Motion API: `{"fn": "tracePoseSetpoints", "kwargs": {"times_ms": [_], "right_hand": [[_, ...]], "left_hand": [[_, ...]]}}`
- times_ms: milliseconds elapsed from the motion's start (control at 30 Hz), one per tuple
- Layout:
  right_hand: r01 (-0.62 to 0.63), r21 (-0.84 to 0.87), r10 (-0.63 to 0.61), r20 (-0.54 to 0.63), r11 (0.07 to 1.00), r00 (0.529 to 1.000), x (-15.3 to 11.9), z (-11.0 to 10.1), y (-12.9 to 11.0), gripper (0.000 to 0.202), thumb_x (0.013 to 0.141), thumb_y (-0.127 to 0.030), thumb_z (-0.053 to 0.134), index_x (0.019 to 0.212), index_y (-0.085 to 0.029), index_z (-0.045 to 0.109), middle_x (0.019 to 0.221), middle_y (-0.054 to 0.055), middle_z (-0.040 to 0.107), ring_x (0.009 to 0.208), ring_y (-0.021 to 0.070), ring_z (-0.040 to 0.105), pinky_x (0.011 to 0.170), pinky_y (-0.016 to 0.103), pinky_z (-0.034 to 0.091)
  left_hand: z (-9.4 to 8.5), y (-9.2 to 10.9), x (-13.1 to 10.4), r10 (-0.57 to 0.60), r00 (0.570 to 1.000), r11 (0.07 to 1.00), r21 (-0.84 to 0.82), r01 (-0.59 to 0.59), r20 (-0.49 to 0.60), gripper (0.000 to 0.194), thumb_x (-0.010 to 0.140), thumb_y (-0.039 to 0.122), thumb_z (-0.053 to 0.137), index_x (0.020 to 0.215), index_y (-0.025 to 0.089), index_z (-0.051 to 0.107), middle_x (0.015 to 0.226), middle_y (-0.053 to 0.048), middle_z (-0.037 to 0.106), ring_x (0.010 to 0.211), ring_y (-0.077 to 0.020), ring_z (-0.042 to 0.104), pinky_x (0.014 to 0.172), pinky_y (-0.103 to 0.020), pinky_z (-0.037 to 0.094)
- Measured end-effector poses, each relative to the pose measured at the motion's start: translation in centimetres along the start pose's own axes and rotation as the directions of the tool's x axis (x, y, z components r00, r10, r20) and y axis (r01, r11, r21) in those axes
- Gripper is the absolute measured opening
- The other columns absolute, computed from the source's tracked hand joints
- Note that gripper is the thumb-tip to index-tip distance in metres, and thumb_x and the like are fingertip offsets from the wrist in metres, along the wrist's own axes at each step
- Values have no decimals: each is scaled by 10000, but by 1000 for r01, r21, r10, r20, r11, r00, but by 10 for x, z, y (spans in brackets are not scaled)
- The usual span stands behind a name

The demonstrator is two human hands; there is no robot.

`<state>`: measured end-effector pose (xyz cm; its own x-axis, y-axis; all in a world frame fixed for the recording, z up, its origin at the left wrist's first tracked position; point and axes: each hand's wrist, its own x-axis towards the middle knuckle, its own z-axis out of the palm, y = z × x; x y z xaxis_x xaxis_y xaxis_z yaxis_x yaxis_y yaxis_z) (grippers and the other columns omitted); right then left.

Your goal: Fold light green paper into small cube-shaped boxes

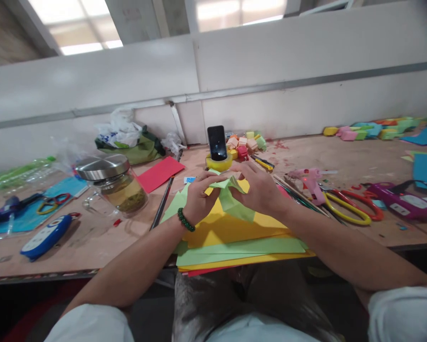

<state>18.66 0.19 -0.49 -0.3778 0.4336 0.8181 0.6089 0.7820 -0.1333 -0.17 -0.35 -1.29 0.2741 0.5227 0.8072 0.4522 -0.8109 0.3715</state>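
Note:
Between my two hands is a folded piece of light green paper (235, 202), raised over a stack of coloured sheets. My left hand (202, 195), with a dark green bead bracelet (185, 220) at the wrist, pinches the paper's left side. On the other side my right hand (259, 187) grips it, fingers bent over the top edge. Some of the fingertips are hidden behind the paper. Beneath lies the stack, a yellow sheet (213, 228) uppermost and a green sheet (235, 254) showing below it at the table's front edge.
A phone (217, 142) leans upright on a tape roll (219, 163). Small paper pieces (242, 145) are heaped behind. Left stand a lidded glass mug (122, 187), red paper (161, 174) and a blue-white tool (47, 235). Right lie a pink glue gun (315, 183), scissors (349, 209) and a purple device (401, 198).

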Motion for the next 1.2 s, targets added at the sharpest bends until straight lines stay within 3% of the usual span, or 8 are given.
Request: {"fn": "tracePoseSetpoints", "kwargs": {"times_ms": [167,333,500,633,700,800,1000,1200], "right_hand": [[-74,15,72,87,997,994,-1,-4,-4,242,777,-187,584,1019,-197,565,896,59,668,771,196,620,676,301,463],[-26,-35,28,51,999,998,2,-9,-11,264,819,-200,566,1079,-189,613,1045,107,671,985,259,593,838,382,466],[-27,-160,48,129,987,991,2,-9,-10,178,857,-184,529,870,-209,704,891,76,723,864,238,602,721,356,450],[-119,-101,133,138,988,982,0,-3,-3,133,798,-163,597,833,-217,714,874,43,740,842,218,635,694,320,446],[-152,-65,159,134,986,978,0,-1,-1,130,761,-137,623,811,-219,711,867,36,740,821,209,646,684,307,448],[-170,-37,173,132,985,976,0,1,-2,160,739,-114,638,817,-237,703,887,20,739,817,200,653,660,292,445],[-181,44,173,152,982,973,0,3,1,136,727,-103,649,714,-234,681,833,14,730,771,190,655,651,291,451],[-196,333,147,167,922,975,2,2,6,61,775,-178,629,732,-208,660,775,17,712,733,162,644,686,284,490]], "left_hand": [[-4,3,2,35,997,999,-7,-35,-66,204,878,371,540,845,188,624,852,-71,671,853,-186,626,787,-326,510],[-4,2,3,14,1000,1000,22,-14,-15,156,868,326,539,852,189,611,850,-67,682,823,-179,626,756,-312,504],[0,3,2,-138,985,990,45,134,106,107,830,249,545,846,183,628,848,-58,687,792,-162,627,711,-271,501],[9,-5,0,-321,933,943,-33,330,160,131,751,224,598,849,163,658,830,-51,690,719,-149,623,640,-246,506],[11,-9,0,-349,917,928,-67,367,194,119,755,223,584,785,155,678,749,-42,680,667,-143,611,608,-241,494],[10,-11,0,-320,922,940,-49,338,219,159,781,202,552,725,160,694,681,-30,667,641,-140,604,592,-236,465],[3,2,1,-267,932,949,235,210,245,161,735,122,566,693,174,711,717,-40,680,662,-157,605,577,-247,400],[2,4,3,-239,931,962,196,189,276,185,761,117,551,690,176,712,701,-36,678,648,-149,607,574,-239,400]]}}
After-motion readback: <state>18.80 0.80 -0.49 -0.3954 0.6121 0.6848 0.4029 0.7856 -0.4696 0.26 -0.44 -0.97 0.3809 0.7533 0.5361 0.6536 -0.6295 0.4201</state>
